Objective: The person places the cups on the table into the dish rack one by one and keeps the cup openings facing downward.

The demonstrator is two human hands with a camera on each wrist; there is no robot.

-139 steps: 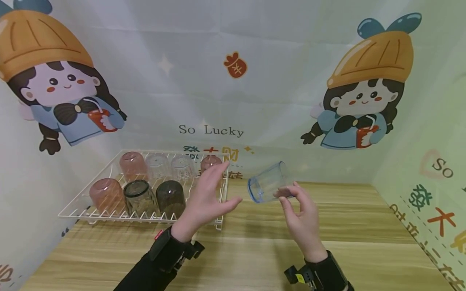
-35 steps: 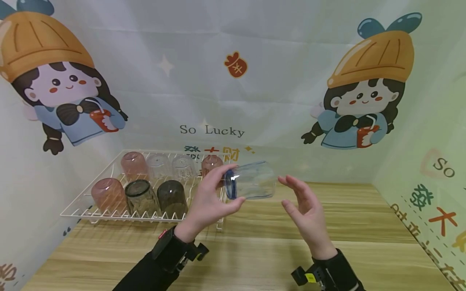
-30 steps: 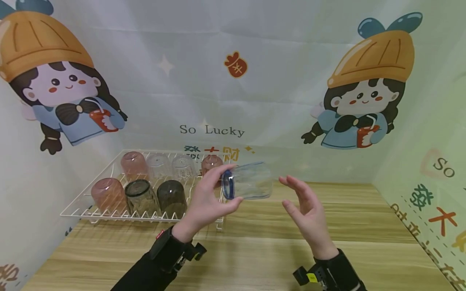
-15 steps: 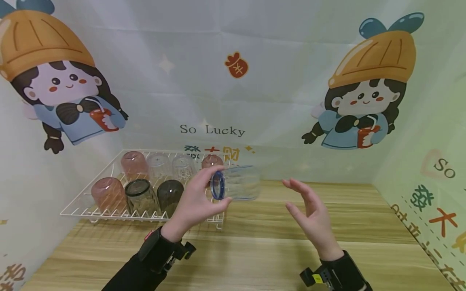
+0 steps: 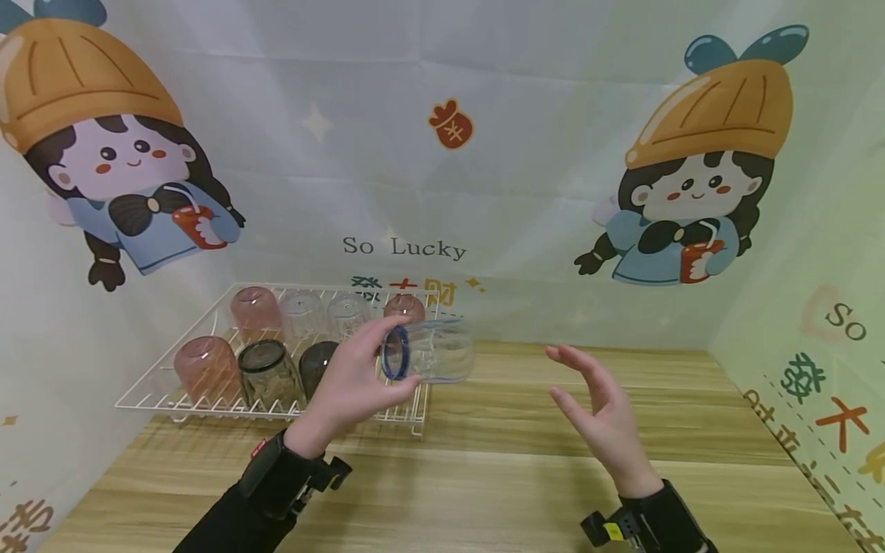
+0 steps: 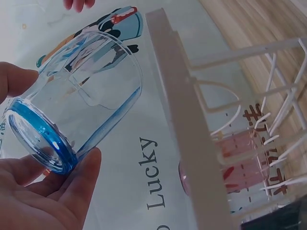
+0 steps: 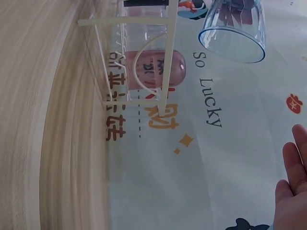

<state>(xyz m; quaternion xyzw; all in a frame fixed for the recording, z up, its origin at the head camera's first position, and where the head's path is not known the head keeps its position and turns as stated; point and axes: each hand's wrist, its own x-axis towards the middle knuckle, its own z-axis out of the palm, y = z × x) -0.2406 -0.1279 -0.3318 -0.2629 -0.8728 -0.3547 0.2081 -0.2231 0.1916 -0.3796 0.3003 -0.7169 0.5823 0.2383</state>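
A clear drinking glass (image 5: 439,352) with a blue-tinted base lies sideways in the air, its mouth pointing right. My left hand (image 5: 353,384) grips it round the base end, thumb on one side and fingers on the other; the left wrist view shows the same glass (image 6: 91,76) held near its thick blue bottom. My right hand (image 5: 601,411) hovers to the right of the glass, fingers extended and apart from it, holding nothing. In the right wrist view the glass (image 7: 233,33) appears at the top, away from the right hand (image 7: 293,191).
A white wire rack (image 5: 408,418) stands on the wooden table (image 5: 484,491) at left. Upside-down glasses fill parts of it: pink (image 5: 205,369), dark (image 5: 267,375), clear (image 5: 300,313) and others, some partly behind my left hand. A printed cloth (image 5: 525,192) hangs behind.
The glass passed from my right hand to my left. Since then my left hand has carried it leftward towards the rack, tipped level, while my right hand has drifted right and slightly down.
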